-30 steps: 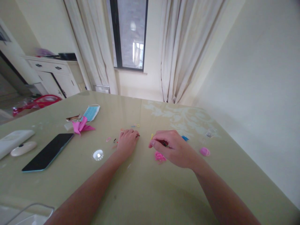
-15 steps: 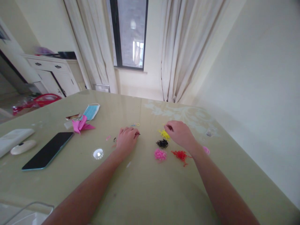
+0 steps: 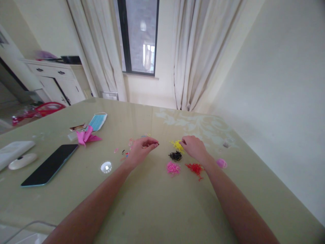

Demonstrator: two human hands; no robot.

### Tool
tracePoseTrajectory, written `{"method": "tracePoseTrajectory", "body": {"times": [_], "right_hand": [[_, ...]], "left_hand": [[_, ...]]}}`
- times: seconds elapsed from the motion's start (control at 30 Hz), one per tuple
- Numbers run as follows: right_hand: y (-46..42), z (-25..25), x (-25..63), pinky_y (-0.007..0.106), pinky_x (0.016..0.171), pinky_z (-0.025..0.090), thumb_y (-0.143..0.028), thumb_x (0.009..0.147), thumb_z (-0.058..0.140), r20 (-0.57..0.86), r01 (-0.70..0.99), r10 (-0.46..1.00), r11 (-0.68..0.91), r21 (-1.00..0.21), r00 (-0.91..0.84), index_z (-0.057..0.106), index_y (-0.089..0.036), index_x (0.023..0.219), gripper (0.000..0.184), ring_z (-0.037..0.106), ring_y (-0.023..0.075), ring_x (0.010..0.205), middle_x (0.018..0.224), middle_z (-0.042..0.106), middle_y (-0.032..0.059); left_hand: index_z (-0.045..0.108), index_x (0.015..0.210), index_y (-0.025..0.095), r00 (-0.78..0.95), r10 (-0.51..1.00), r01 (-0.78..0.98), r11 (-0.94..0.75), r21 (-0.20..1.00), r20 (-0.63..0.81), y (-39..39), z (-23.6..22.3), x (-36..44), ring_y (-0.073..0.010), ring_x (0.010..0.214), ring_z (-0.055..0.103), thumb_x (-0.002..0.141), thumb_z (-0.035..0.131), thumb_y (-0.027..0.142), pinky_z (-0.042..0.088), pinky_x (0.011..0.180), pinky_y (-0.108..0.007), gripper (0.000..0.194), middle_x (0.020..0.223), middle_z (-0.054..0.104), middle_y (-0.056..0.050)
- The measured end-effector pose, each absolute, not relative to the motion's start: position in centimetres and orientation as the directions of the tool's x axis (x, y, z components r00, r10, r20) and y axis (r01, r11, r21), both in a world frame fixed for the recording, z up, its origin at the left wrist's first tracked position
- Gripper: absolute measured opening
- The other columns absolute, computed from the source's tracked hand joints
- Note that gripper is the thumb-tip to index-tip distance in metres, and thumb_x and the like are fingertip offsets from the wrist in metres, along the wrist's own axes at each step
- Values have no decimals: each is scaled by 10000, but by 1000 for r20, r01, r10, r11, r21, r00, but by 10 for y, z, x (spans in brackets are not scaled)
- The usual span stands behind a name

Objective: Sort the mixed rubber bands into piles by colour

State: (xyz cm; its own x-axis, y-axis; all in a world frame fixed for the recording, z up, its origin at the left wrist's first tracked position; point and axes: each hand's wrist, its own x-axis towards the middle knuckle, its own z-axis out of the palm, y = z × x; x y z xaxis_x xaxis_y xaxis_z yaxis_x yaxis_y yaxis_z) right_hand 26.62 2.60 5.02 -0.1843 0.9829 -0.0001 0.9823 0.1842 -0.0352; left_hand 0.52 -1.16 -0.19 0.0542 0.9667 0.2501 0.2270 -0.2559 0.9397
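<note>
My left hand is held over the middle of the table, thumb and forefinger pinched on a tiny black rubber band, of which only a speck shows. Beside the yellow rubber bands is my right hand, its fingers curled together; what they hold, if anything, is hidden. Between the hands and nearer me lie a pile of black rubber bands, a pink pile and a red pile. Several loose coloured bands are scattered around my left hand.
To the left lie a phone, a pink folded paper figure, a blue face mask and a white oval case. A round shiny piece sits left of my forearm. A pink disc lies right of my right wrist.
My left hand has lifted and turned, its pinched fingertips moving right towards the piles and uncovering loose bands. My right hand has shifted slightly right and nearer me by the yellow pile.
</note>
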Motion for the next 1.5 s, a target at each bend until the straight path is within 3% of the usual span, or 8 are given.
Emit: {"method": "tracePoseTrajectory", "body": {"times": [0.13, 0.27, 0.67, 0.9, 1.1, 1.2, 1.33, 1.5], "right_hand": [[12, 67, 253, 287, 690, 392, -372, 1086, 566, 118, 879, 915, 403, -254, -386, 772, -176, 884, 348, 668, 191, 804, 876, 774, 71], [-7, 78, 236, 265, 670, 410, -454, 1046, 664, 258, 535, 771, 603, -591, -583, 791, -177, 935, 324, 603, 150, 693, 791, 742, 21], [-26, 90, 228, 255, 656, 393, -204, 974, 723, 329, 462, 728, 652, -601, -601, 773, -172, 874, 116, 551, 121, 656, 729, 685, -17], [-48, 115, 237, 251, 620, 415, -347, 996, 707, 239, 216, 724, 475, -853, -647, 785, -179, 892, 212, 542, 127, 663, 718, 652, -13], [-63, 129, 243, 245, 583, 433, -372, 995, 732, 202, 109, 693, 377, -920, -692, 788, -180, 870, 236, 556, 120, 632, 738, 677, 5], [-65, 130, 244, 239, 571, 443, -398, 1005, 724, 213, 61, 685, 352, -934, -697, 786, -185, 878, 256, 573, 123, 642, 748, 666, 6], [-71, 138, 248, 232, 540, 418, -409, 1012, 716, 232, 33, 705, 341, -940, -671, 785, -172, 867, 286, 547, 117, 611, 715, 641, 8], [-83, 145, 257, 245, 530, 404, -409, 1009, 712, 308, 70, 753, 423, -904, -581, 791, -168, 886, 281, 543, 124, 588, 690, 657, 12]], "left_hand": [[802, 918, 196, 57, 974, 54, -223, 973, 220, -20, 7, 10, -211, 856, 763, 781, 871, 491, 597, 825, -345, 333, 929, 839, -82], [802, 881, 188, 60, 969, 0, -239, 971, 238, -24, 14, 12, -180, 790, 736, 763, 900, 500, 575, 756, -306, 348, 863, 825, -63], [825, 845, 189, 166, 944, -187, -254, 949, 286, -32, 21, 14, -144, 776, 716, 757, 944, 393, 576, 768, -272, 252, 817, 805, -40], [826, 841, 187, 236, 938, -281, -183, 942, 252, -35, 24, 14, -133, 741, 705, 723, 970, 405, 577, 745, -261, 287, 801, 794, -32], [795, 851, 171, 208, 937, -115, -262, 958, 281, -32, 24, 13, -158, 745, 699, 781, 905, 476, 552, 718, -272, 332, 811, 784, -48], [783, 907, 176, 186, 933, 152, -339, 929, 310, -27, 19, 11, -195, 769, 715, 912, 757, 445, 550, 721, -304, 271, 841, 797, -64], [783, 1035, 190, 124, 922, 679, -348, 646, 366, -21, 10, 7, -251, 942, 740, 1021, 530, 222, 541, 886, -388, 255, 1006, 821, -92], [771, 1169, 201, 117, 946, 938, -205, 279, 302, -20, 0, 2, -328, 1170, 682, 1042, 526, 233, 467, 1059, -481, 278, 1224, 777, -134]]}}
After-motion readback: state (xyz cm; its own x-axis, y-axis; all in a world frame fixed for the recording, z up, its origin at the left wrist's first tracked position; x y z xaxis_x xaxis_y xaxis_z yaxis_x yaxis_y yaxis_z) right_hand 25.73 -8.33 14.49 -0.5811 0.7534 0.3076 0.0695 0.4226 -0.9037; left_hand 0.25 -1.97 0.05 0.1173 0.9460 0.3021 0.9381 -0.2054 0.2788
